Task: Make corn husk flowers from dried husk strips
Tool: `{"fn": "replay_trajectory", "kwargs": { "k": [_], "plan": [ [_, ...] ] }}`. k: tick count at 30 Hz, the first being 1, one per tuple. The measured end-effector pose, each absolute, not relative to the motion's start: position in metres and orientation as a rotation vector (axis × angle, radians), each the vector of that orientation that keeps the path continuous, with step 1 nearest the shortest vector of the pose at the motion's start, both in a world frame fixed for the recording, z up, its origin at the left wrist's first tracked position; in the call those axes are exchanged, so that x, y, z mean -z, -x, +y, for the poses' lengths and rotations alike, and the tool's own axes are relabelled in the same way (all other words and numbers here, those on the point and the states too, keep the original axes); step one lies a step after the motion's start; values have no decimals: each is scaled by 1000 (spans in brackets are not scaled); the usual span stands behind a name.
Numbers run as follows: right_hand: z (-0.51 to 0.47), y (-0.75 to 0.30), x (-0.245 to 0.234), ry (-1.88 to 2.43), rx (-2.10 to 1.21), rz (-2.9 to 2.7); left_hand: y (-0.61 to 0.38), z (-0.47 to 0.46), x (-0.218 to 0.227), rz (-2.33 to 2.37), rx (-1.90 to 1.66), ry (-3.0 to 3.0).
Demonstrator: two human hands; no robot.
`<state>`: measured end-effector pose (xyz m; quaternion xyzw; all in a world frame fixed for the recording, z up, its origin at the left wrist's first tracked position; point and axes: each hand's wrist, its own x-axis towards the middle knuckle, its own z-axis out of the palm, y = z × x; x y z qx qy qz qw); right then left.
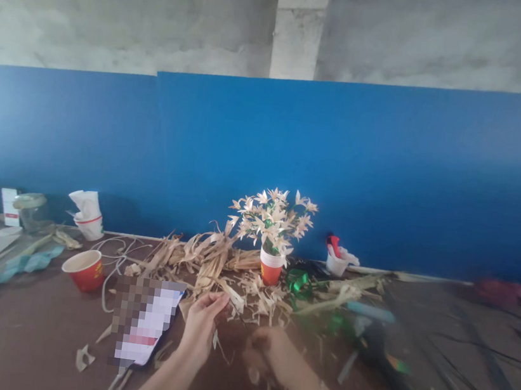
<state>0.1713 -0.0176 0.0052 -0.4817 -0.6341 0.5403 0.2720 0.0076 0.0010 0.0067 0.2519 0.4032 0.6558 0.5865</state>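
My left hand (201, 328) is raised over the brown table (31, 331), its fingers pinched on a thin strip of dried husk (217, 336) at the edge of the husk pile (213, 265). To its right, my right hand (268, 353) is smeared by motion, fingers curled; what it holds I cannot make out. Behind both hands stands a small red and white cup (271, 268) with a bunch of pale husk flowers (274, 217).
A red paper cup (85, 269) lies tipped at the left beside a white cord (112, 259). Stacked white cups (88, 214) and a glass jar (30, 209) stand far left. Green ribbon (297, 282), a glue gun (375, 344) and a white cup (337, 261) sit to the right. A blue wall (341, 167) closes the back.
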Motion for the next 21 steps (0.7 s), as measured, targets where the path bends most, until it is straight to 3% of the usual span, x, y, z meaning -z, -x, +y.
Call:
{"fn": "replay_trajectory", "kwargs": {
  "k": [14, 21],
  "plan": [
    [-5, -186, 25, 1204, -1809, -1524, 12, 13, -5, 1086, -1521, -720],
    [-6, -186, 24, 1264, -1773, -1540, 15, 13, -3, 1047, -1399, -801]
  ]
}}
